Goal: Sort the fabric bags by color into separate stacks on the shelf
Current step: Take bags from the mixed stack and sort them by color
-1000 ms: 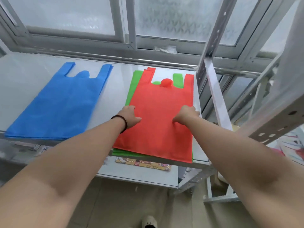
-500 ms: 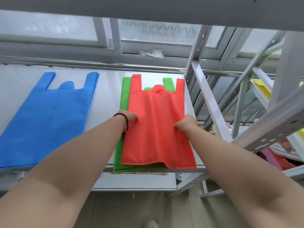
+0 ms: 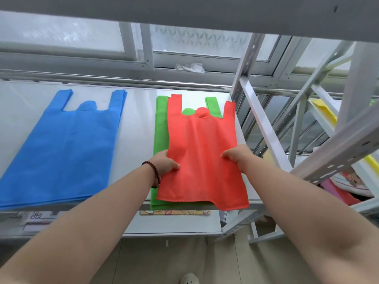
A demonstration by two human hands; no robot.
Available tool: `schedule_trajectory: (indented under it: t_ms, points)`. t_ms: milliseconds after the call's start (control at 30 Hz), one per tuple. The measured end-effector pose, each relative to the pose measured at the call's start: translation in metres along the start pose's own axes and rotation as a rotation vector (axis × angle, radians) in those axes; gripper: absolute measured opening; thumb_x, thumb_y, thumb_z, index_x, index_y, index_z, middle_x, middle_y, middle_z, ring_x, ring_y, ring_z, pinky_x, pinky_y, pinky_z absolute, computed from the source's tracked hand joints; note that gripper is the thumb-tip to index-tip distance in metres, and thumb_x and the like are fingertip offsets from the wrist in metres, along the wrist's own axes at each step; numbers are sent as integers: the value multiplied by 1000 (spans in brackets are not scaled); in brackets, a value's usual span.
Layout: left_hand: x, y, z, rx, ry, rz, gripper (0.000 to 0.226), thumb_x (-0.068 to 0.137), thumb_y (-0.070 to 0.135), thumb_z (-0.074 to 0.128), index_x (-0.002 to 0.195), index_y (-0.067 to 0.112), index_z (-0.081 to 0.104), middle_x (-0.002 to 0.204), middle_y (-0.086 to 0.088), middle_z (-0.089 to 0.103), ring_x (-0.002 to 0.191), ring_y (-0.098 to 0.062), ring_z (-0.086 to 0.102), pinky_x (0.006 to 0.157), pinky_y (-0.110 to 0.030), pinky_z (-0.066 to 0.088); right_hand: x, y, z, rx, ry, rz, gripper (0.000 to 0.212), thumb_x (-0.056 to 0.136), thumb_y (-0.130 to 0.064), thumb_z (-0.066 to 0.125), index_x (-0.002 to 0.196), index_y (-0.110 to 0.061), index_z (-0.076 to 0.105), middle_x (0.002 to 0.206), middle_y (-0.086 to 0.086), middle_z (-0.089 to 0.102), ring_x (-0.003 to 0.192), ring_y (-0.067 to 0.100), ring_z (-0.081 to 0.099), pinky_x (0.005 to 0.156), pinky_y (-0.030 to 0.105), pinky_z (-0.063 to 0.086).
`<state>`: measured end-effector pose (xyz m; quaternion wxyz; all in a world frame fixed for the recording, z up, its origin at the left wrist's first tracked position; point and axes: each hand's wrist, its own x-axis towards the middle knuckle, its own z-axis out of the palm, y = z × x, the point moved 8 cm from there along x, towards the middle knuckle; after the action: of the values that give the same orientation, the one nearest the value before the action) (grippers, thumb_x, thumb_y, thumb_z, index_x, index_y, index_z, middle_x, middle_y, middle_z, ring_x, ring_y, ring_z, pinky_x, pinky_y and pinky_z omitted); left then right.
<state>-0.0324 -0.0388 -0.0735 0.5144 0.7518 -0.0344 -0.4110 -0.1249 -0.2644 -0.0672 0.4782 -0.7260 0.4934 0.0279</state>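
Observation:
A red fabric bag (image 3: 202, 152) lies on top of a green bag (image 3: 161, 128) at the right end of the white shelf (image 3: 137, 128). My left hand (image 3: 165, 163) pinches the red bag's left edge, thumb on top. My right hand (image 3: 239, 157) grips its right edge. The red bag is wrinkled between my hands and its lower right corner hangs past the shelf's front edge. A stack of blue bags (image 3: 61, 148) lies flat on the shelf's left part.
An upper shelf board (image 3: 184, 11) crosses the top of the view. Grey metal rack posts (image 3: 264, 124) stand right of the bags. A lower shelf (image 3: 176, 224) holds a patterned flat item (image 3: 174, 212). Yellow (image 3: 323, 107) and pink (image 3: 336, 191) items sit on racks at right.
Both hands went from pressing flat on the red bag to gripping its side edges. The bag has slid toward me, wrinkled, and its corner now overhangs the shelf. The view dropped below the upper shelf.

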Motion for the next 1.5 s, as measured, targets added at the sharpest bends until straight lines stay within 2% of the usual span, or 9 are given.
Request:
schedule_trajectory:
  t_ms: [100, 200, 333, 700, 867, 1000, 1067, 1267, 1500]
  points:
    - [-13, -19, -2, -77, -46, -75, 31, 87, -9, 50, 115, 1, 56, 101, -20, 65, 84, -34, 63, 86, -52, 52, -14, 11, 10, 199, -191, 132, 11, 79, -7, 67, 86, -6, 60, 65, 9, 63, 47, 20, 62, 49, 29, 55]
    - [-38, -42, -8, -138, -119, -114, 25, 87, -12, 47, 98, 5, 61, 75, -12, 67, 53, -22, 65, 59, -34, 57, -21, 18, 19, 266, -336, 170, 9, 82, -12, 67, 84, -14, 59, 77, 4, 59, 61, 15, 58, 49, 24, 52]
    - [-65, -77, -31, -140, -121, -171, 31, 71, -9, 64, 100, 2, 63, 76, -15, 68, 51, -22, 65, 56, -32, 56, -18, 22, 32, 356, -359, 157, 8, 84, -9, 65, 84, -13, 59, 77, 3, 61, 62, 14, 58, 40, 15, 48]
    - [-85, -118, -44, -214, -6, -154, 22, 84, -2, 60, 106, 0, 63, 76, -12, 71, 59, -21, 67, 61, -32, 57, -27, -4, 45, 335, -302, -56, 12, 81, 1, 64, 82, -11, 64, 57, 2, 68, 49, 15, 65, 53, 26, 56]
    - [-93, -103, -53, -83, 77, 35, 26, 84, 0, 63, 109, 2, 63, 83, -4, 69, 72, -17, 63, 73, -30, 53, -44, -18, 23, 434, -249, -183, 32, 81, 1, 65, 112, -2, 63, 88, 9, 65, 77, 24, 62, 88, 44, 53]
    - [-105, -93, -52, -176, 23, 111, 40, 74, 10, 76, 111, 5, 62, 101, -11, 69, 86, -25, 65, 90, -42, 50, -75, -25, -2, 529, -237, -286, 33, 83, 4, 62, 115, -2, 61, 89, 7, 66, 78, 21, 63, 82, 36, 54]
    - [-109, -90, -49, -166, -37, 127, 51, 56, 24, 85, 102, 10, 66, 99, -8, 72, 81, -21, 69, 83, -40, 54, -94, -25, -19, 569, -205, -343, 23, 83, 3, 63, 104, -6, 64, 83, 3, 69, 74, 17, 65, 73, 31, 57]
    - [-119, -69, -31, -120, -36, 229, 8, 82, 5, 66, 88, 9, 67, 70, -1, 75, 58, -12, 69, 60, -28, 59, -163, -26, -81, 644, -124, -516, 17, 82, 4, 64, 87, -12, 66, 77, 1, 72, 66, 14, 68, 70, 30, 59]
    - [-148, -43, 26, -136, -133, 324, 7, 84, 2, 62, 85, 6, 67, 69, -2, 74, 56, -11, 68, 54, -22, 57, -228, -11, -152, 633, -17, -667, 21, 81, 5, 64, 84, -15, 68, 70, -5, 74, 63, 10, 69, 72, 32, 59]
